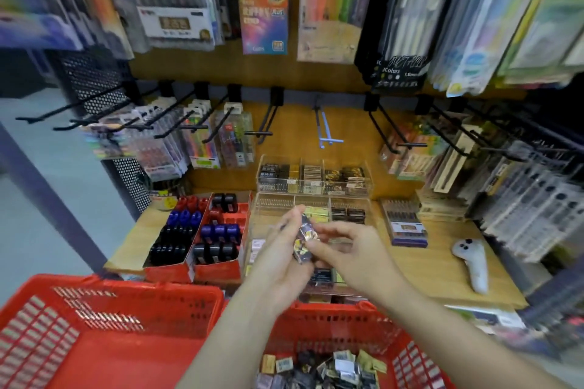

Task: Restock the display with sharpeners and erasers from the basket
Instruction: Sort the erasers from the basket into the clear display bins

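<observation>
My left hand [281,249] holds a small stack of dark, patterned erasers [304,238] upright above the clear tiered display [316,196]. My right hand [343,246] pinches the same stack from the right side. The display's compartments hold dark and gold eraser packs. Below my arms, a red basket [341,325] contains several loose erasers [322,368]. Two red cardboard trays [218,268] on the left hold black, blue and red sharpeners [218,230].
A second red basket [94,335] sits at the lower left with nothing visible inside. A white controller [472,259] lies on the wooden shelf [442,275] at the right, beside a pen box [406,224]. Pen packs hang on hooks above and along both sides.
</observation>
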